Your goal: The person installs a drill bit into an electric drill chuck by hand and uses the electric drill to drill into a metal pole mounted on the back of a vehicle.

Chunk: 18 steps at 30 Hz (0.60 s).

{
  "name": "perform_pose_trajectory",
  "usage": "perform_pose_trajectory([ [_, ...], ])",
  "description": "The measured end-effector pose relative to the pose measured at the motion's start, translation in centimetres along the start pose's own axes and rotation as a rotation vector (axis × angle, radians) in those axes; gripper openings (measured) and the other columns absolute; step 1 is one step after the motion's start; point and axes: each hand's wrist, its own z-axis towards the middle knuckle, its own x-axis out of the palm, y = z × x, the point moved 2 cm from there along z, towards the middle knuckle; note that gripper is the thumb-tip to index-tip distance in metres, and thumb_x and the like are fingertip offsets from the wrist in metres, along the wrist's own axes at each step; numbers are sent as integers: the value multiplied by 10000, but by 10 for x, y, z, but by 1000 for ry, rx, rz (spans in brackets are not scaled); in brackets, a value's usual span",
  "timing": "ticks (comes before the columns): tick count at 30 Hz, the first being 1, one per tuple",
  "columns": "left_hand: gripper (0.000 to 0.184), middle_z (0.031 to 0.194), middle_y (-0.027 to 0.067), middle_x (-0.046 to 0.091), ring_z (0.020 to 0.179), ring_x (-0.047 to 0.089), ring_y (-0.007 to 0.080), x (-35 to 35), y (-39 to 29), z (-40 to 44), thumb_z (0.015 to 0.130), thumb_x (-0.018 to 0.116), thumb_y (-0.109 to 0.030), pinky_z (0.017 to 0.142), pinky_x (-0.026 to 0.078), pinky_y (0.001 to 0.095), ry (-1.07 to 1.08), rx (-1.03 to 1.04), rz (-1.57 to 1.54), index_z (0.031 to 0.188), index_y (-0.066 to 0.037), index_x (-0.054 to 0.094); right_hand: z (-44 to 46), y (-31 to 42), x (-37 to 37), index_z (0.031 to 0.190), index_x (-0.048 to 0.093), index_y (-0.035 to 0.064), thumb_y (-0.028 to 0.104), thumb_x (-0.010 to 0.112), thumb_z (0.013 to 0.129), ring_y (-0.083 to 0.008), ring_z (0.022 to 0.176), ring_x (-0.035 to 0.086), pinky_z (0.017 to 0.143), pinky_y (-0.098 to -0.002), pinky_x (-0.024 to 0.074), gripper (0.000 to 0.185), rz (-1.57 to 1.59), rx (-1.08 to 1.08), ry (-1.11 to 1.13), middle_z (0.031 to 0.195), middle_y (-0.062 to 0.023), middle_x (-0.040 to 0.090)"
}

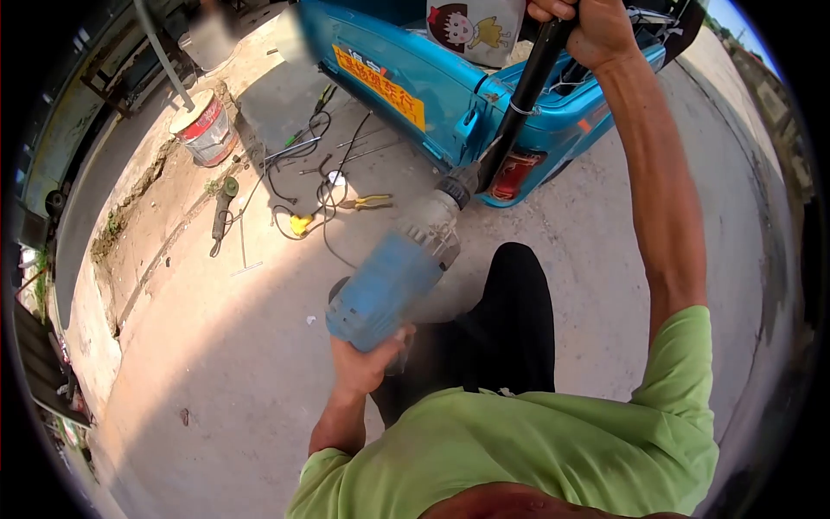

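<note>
My left hand (361,362) is wrapped around the rear handle of a blue power drill (380,290). The drill's grey chuck (458,184) points up and right, close against the lower part of a black pole (527,86); whether the bit has entered the pole I cannot make out. High on that pole, my right hand (596,33) is closed around it. The pole stands at the rear corner of a blue vehicle bed (450,86), with a wire tie around it above the red tail light (517,176).
On the ground to the left lie an angle grinder (224,210), pliers (367,202), a yellow plug (300,225), cables and metal rods. A round bucket (204,126) with a post in it stands farther back. My bent knee (519,285) is below the vehicle's corner.
</note>
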Motion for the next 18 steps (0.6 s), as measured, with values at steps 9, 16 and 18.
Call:
perform_pose_trajectory([
  [9,410,987,137,730,867,717,224,3,-4,0,789,743,26,727,576,325,-8,-46,-76,1187,33,639,0,-1,2,819,566,148,241,633,983,-54,471,367,518,-249,354,200,-20,-12,-98,565,105,388],
  [16,425,958,142,734,810,711,211,1,-4,2,797,760,-15,694,575,313,4,-36,-68,1199,36,630,-1,-1,5,803,552,158,228,634,977,-51,472,362,518,-250,350,205,-28,-44,-119,570,106,389],
  [18,424,937,142,735,782,705,204,2,-7,3,804,765,-28,681,572,310,1,-40,-68,1200,36,629,-3,0,6,803,553,161,222,632,976,-48,474,367,520,-247,354,200,-49,-53,-135,574,108,397],
])
